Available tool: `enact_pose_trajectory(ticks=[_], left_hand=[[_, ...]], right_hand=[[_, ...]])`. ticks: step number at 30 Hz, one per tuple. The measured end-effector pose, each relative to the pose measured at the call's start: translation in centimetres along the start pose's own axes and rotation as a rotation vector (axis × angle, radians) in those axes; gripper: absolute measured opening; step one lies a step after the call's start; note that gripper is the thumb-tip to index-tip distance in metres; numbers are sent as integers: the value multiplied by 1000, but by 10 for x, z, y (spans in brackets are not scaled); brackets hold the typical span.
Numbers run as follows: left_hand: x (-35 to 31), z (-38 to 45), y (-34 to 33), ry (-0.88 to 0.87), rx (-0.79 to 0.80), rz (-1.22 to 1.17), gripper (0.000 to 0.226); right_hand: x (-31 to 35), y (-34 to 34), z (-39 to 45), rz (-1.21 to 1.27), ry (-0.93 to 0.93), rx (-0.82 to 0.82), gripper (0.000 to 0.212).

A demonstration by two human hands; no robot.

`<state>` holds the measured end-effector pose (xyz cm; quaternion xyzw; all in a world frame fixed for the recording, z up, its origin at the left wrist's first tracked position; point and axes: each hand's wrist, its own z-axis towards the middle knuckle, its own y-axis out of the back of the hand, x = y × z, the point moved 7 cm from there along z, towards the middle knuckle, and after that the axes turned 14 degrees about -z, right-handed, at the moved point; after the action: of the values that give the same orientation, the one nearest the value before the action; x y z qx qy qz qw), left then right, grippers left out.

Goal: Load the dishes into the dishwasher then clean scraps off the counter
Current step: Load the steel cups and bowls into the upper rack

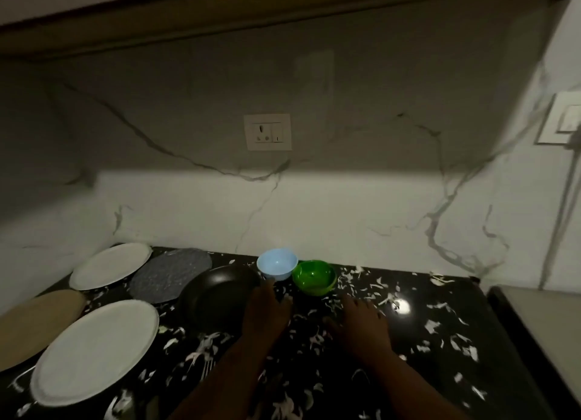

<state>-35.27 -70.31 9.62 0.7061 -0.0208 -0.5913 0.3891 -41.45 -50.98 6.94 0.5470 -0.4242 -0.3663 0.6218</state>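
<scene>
On the black counter (440,297) stand a light blue bowl (277,263) and a green bowl (313,276), side by side near the back wall. A black dish (217,297) lies left of them. Further left are two white plates (111,265) (97,350), a grey speckled plate (171,275) and a tan plate (37,322). My left hand (267,309) hovers flat at the black dish's right edge, just short of the blue bowl, holding nothing. My right hand (361,322) is spread open over the counter, in front of the green bowl. Pale scraps (380,293) litter the counter.
A marble-look wall with a socket plate (267,132) rises behind the counter. A second switch plate (559,119) with a cable sits on the right wall. The counter's right edge meets a lighter surface (540,319). A fork-like utensil (207,366) lies near my left forearm.
</scene>
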Motion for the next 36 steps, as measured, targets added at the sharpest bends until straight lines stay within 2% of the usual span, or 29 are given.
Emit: enact_pose_trajectory(ticks=[3, 6, 10, 14, 18, 20, 22, 25, 28, 30, 33, 34, 36], left_hand=[[-6, 44, -6, 70, -13, 4, 66], [-5, 75, -18, 67, -16, 207, 60], [4, 103, -35, 104, 11, 445, 41], [7, 117, -43, 120, 15, 479, 26], [-6, 119, -40, 31, -15, 547, 31], [-22, 113, -32, -47, -56, 514, 34], [-42, 97, -22, -139, -100, 406, 35], [-64, 59, 4, -268, -173, 166, 45], [-83, 8, 44, -421, -280, -202, 48], [-92, -31, 69, -489, -266, -424, 46], [-101, -91, 103, -599, -172, -756, 44], [-103, -110, 114, -626, -133, -855, 43], [-107, -148, 133, -655, -47, -1033, 42]], right_hand=[[-4, -5, 48, 69, 34, -14, 66], [3, -14, 81, 55, 101, -53, 63], [13, -28, 106, -23, 129, -14, 59], [12, -35, 114, -58, 114, 14, 50], [8, -21, 104, 134, 95, -104, 42], [3, -6, 92, 348, 47, -106, 31], [-2, 12, 74, 623, 7, -92, 20], [-19, 48, 39, 914, -68, -178, 31], [-25, 87, -9, 1107, -57, -192, 40], [-22, 111, -47, 1268, -13, -186, 51], [0, 144, -110, 1722, 65, -108, 47], [11, 156, -133, 1871, 89, -70, 51], [31, 181, -177, 2070, 172, -42, 82]])
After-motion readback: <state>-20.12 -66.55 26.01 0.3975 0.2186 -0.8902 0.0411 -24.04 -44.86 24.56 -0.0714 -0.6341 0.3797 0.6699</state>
